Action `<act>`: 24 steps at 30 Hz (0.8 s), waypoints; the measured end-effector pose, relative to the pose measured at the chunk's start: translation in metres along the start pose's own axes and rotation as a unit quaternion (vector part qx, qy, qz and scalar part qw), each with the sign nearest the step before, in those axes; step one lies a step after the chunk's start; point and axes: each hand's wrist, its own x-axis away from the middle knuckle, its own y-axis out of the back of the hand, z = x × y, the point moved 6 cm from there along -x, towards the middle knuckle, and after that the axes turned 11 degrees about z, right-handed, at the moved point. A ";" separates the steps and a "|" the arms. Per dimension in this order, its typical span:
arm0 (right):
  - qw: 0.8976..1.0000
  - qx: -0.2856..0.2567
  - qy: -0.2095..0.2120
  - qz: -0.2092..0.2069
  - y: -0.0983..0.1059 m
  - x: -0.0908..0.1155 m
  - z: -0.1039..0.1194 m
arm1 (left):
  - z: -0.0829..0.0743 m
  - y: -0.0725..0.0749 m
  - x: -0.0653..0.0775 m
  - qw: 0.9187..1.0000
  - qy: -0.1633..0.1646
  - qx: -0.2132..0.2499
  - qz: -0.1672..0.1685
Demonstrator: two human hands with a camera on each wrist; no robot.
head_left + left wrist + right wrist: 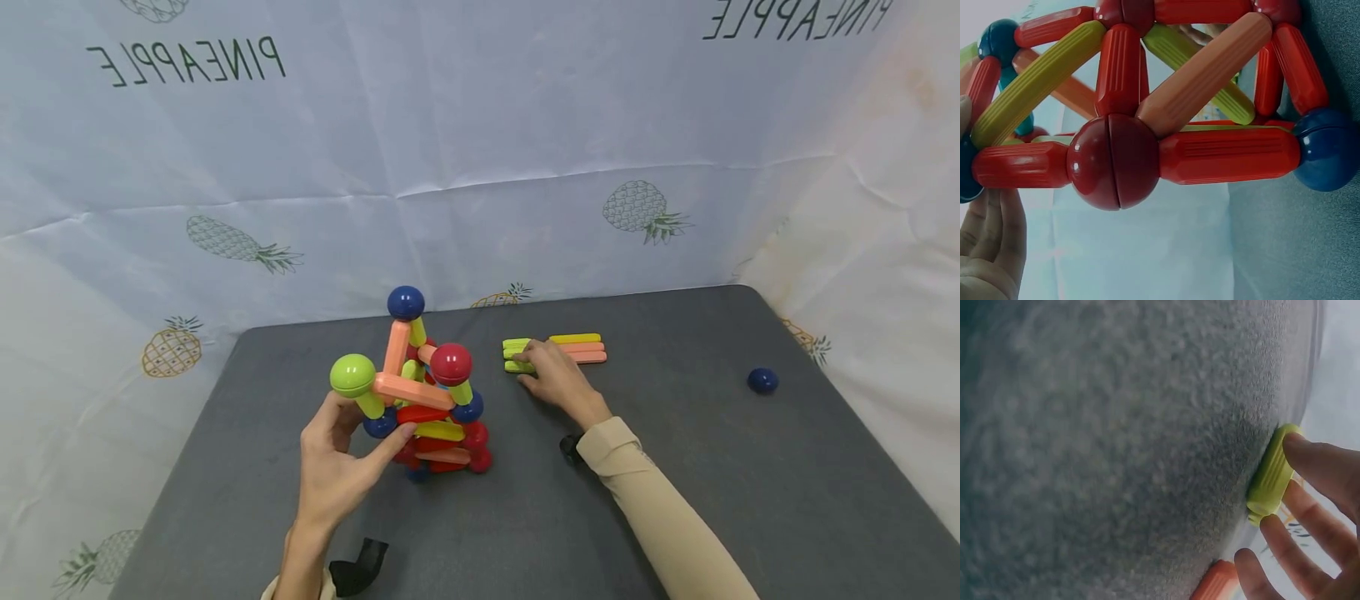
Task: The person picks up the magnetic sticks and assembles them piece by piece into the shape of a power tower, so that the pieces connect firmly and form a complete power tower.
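A tall frame of magnetic sticks and balls (414, 392) stands on the table, left of centre, built from red, blue and light-green balls and coloured sticks. My left hand (333, 475) grips its upper left part, with the thumb across the front near a blue ball (380, 422). Close up in the left wrist view, red sticks join a dark red ball (1113, 161). To the right, my right hand (558, 379) is at a row of loose sticks. Its thumb and fingers pinch a light-green magnetic stick (1271, 475) in the right wrist view.
Yellow (575, 338) and salmon sticks (588, 357) lie beside the right hand. A loose blue ball (762, 381) sits toward the table's right edge. Behind the grey table (675, 500) hangs a white cloth printed with pineapples. A black strap (360, 568) is by the left wrist.
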 end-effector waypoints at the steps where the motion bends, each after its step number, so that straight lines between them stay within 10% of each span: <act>1: 1.000 -0.009 0.001 0.000 -0.001 0.000 0.000 | 0.000 0.000 0.000 1.000 -0.004 0.001 -0.001; 15: 0.991 -0.111 -0.008 0.073 -0.004 0.012 -0.013 | -0.003 -0.002 0.000 1.000 -0.014 -0.001 -0.018; 24: 0.991 -0.133 -0.011 0.031 0.024 0.029 -0.012 | -0.003 -0.002 0.001 1.000 -0.012 -0.008 -0.023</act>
